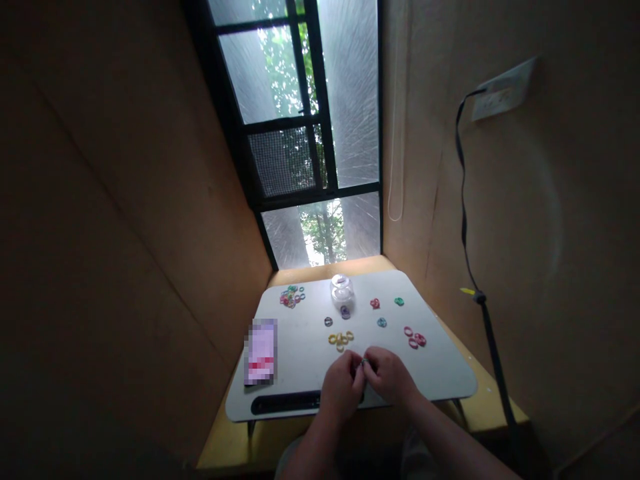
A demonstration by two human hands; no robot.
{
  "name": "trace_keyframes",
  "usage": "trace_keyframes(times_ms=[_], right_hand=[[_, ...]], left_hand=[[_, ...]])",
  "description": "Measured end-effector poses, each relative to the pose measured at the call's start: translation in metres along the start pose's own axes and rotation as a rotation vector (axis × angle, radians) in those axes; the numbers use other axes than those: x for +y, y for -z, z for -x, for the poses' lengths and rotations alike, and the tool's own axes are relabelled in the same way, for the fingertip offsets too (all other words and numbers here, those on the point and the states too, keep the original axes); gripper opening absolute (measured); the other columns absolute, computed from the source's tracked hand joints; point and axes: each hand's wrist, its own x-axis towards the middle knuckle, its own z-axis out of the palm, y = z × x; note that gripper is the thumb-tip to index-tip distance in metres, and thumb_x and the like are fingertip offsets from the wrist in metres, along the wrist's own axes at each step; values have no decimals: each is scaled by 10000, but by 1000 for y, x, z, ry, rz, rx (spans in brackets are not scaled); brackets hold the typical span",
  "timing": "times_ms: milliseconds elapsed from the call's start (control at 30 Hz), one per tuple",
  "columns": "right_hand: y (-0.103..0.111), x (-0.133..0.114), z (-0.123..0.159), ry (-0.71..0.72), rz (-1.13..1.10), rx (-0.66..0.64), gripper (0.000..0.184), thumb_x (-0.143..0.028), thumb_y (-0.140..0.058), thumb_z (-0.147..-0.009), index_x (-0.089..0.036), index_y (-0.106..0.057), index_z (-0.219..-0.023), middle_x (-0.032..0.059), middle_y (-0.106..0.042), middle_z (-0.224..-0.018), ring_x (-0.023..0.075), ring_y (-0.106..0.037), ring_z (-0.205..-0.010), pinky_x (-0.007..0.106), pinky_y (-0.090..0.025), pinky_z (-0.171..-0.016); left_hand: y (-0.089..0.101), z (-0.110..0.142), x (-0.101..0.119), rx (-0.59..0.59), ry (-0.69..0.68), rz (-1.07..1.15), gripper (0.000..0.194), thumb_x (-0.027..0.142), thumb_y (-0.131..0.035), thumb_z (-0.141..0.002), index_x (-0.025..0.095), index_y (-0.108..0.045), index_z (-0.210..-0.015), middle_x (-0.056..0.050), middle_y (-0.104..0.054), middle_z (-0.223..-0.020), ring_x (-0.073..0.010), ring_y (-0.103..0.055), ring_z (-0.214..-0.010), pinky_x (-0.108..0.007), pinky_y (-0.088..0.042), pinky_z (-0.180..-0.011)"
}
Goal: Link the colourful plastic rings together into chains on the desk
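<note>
My left hand (pixel 344 381) and my right hand (pixel 386 373) meet over the front middle of a white lap table (pixel 300 367). Both are closed, thumbs and fingers pinched together. Between the fingertips shows a small dark, greyish hair tie (pixel 365 361), mostly hidden by the fingers. Just beyond my left hand lies a loose group of yellow hair ties (pixel 341 341). Pink-red hair ties (pixel 415 339) lie to the right of my right hand. Farther back are small bunches: black (pixel 329 321), blue-grey (pixel 382 322), red (pixel 375 303) and green (pixel 399 301).
A clear plastic jar (pixel 342 290) stands at the table's back, with a purple bunch (pixel 345 311) before it. A mixed-colour heap (pixel 291 297) lies back left. On the left is a blurred phone (pixel 261 352); a black slot (pixel 285 403) runs along the front edge. A cable (pixel 464 200) hangs right.
</note>
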Motion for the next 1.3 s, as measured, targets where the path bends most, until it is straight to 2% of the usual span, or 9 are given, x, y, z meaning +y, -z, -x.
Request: trace_keyframes(times_ms=[1300], right_hand=[[5,1,-8,-11,-22,-27,142,-189,-492,-800,-198,-502,-659,-4,-571,-665,136,-492,-640,250,-300,-608]], left_hand=[[2,-6,6,-14,26,-3,85,248,-501,-894,210,-568,-859,10,-601,-740,-147,-541,-689,-255,-368,-657]])
